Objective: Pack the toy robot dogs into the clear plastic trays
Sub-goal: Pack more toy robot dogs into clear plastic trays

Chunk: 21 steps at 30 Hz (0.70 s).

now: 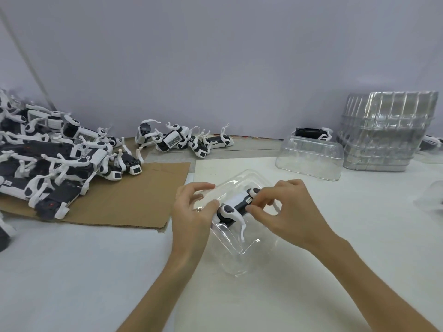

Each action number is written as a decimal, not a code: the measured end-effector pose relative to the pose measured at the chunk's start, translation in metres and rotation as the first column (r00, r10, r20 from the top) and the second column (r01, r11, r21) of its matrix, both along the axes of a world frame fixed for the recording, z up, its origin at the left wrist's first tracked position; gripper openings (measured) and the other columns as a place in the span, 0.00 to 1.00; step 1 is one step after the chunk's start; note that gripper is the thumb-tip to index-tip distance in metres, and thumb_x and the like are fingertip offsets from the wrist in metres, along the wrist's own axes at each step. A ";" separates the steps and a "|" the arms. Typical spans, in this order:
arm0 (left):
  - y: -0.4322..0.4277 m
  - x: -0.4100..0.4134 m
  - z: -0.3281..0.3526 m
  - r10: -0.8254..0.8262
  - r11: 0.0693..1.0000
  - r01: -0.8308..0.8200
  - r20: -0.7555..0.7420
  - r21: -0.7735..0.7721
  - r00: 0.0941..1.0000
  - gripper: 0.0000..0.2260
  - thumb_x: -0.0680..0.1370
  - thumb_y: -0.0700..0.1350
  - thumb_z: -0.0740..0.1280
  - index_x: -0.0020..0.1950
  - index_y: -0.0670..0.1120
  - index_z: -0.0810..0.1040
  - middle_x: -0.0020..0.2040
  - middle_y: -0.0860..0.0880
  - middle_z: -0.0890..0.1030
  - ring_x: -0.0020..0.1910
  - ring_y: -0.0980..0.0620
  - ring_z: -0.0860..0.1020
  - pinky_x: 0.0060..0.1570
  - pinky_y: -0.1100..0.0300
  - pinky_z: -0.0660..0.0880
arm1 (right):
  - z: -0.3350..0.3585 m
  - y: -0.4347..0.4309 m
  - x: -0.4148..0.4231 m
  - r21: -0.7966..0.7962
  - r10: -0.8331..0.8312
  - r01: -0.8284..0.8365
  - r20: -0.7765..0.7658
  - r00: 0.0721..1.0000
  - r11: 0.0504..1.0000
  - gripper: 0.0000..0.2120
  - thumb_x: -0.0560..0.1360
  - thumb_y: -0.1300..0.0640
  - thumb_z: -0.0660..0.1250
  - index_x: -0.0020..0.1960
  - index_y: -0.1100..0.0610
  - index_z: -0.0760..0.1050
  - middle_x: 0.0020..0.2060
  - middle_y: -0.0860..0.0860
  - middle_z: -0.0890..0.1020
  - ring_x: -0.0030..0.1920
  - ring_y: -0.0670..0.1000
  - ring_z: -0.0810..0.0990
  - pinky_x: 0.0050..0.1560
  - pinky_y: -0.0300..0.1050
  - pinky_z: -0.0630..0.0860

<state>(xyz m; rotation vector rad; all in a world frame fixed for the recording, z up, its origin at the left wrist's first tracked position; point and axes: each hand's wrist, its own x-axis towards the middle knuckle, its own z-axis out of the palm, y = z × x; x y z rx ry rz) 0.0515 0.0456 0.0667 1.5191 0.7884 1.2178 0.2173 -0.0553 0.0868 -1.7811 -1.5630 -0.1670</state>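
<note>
A black-and-white toy robot dog (233, 207) lies on its side in a clear plastic tray (236, 245) at the table's middle. My left hand (191, 212) grips the tray's left rim, thumb beside the dog's head end. My right hand (285, 212) pinches the dog's rear with curled fingers. One white leg sticks out toward me over the tray. A large heap of loose robot dogs (52, 159) lies at the left, and a smaller group (182, 140) sits at the back.
Brown cardboard (134, 202) lies under the heap at the left. An upturned clear tray (309, 159) stands back right with a dog behind it. A tall stack of clear trays (383, 135) fills the far right. Another clear piece (431, 197) pokes in at the right edge.
</note>
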 end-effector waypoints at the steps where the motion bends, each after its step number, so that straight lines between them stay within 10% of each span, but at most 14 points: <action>1: -0.002 0.000 0.001 0.022 0.999 -0.022 0.005 0.049 1.000 0.13 0.74 0.36 0.72 0.48 0.56 0.81 0.56 0.56 0.77 0.57 0.59 0.76 0.44 0.75 0.70 | -0.001 0.000 -0.001 -0.010 -0.037 0.038 0.027 0.999 0.999 0.06 0.70 0.44 0.74 0.38 0.44 0.80 0.31 0.36 0.79 0.42 0.43 0.76 0.60 0.37 0.59; 11: -0.020 0.004 -0.005 0.065 0.821 -0.008 -0.080 0.570 0.995 0.12 0.72 0.37 0.69 0.53 0.49 0.80 0.59 0.53 0.71 0.63 0.46 0.73 0.57 0.57 0.73 | -0.027 0.012 -0.011 -0.249 -0.139 0.187 0.196 0.971 0.950 0.26 0.60 0.23 0.56 0.42 0.43 0.74 0.35 0.36 0.75 0.43 0.45 0.70 0.49 0.45 0.55; 21: -0.016 0.005 -0.005 -0.015 0.896 0.011 0.006 0.444 1.000 0.12 0.73 0.37 0.67 0.54 0.49 0.79 0.60 0.52 0.71 0.65 0.52 0.72 0.54 0.68 0.72 | -0.042 0.021 -0.020 0.095 -0.274 0.271 0.023 0.961 0.958 0.15 0.66 0.35 0.67 0.38 0.46 0.79 0.30 0.34 0.71 0.41 0.47 0.67 0.48 0.43 0.56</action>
